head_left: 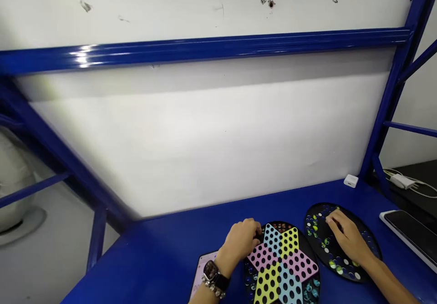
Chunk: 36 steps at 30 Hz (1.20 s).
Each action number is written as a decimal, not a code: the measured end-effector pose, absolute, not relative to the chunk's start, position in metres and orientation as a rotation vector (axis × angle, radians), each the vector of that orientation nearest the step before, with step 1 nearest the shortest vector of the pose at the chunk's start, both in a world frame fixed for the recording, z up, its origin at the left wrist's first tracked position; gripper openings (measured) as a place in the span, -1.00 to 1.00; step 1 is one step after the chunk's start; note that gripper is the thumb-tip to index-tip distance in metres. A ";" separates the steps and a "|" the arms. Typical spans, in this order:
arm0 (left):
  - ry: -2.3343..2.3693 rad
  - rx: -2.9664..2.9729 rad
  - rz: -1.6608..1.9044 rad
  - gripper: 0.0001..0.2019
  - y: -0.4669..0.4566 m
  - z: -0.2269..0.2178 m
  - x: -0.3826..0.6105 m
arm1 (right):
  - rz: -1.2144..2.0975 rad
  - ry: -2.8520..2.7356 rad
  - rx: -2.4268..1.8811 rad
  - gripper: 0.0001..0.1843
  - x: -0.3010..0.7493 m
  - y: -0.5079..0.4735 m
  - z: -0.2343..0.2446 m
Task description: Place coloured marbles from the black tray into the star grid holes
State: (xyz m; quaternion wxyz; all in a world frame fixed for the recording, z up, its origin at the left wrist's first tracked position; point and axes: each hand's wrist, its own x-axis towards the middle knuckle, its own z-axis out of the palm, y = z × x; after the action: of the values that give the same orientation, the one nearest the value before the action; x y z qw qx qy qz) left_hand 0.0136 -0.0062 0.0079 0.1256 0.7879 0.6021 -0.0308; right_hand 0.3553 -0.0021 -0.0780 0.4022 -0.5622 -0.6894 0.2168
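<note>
A Chinese checkers board, round and black with a pink, yellow and blue star full of holes, lies on the blue table. Marbles fill its rim compartments: reddish at the top, dark blue at left, teal at lower right. My left hand, wearing a watch, rests at the board's upper left edge with curled fingers; what they hold, if anything, is hidden. My right hand reaches over a round black tray with loose green, white and blue marbles. Its fingers are bent together at the tray's middle, and their tips are partly hidden.
A phone with a pink screen lies partly under my left wrist. Right of the tray lies a long white-and-black device. A white charger sits near the wall. Blue metal posts and a rail frame the table.
</note>
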 end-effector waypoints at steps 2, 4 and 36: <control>1.824 2.258 -0.059 -0.84 -0.006 0.003 0.018 | 0.589 -1.754 -1.390 -0.60 0.353 -0.005 -0.076; 1.891 2.229 0.003 -0.87 -0.006 0.000 0.020 | 0.628 -1.741 -1.359 -0.61 0.352 -0.009 -0.073; 1.310 2.239 0.910 -0.87 -0.059 0.024 0.083 | 1.102 -1.453 -0.932 -0.50 0.262 -0.048 -0.033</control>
State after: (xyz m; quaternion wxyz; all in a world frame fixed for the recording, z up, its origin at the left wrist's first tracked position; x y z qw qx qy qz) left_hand 0.0827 -0.0592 0.0243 0.1952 0.7988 0.4673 0.3247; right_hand 0.2624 -0.0476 -0.0329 0.5197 -0.3888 -0.6061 0.4596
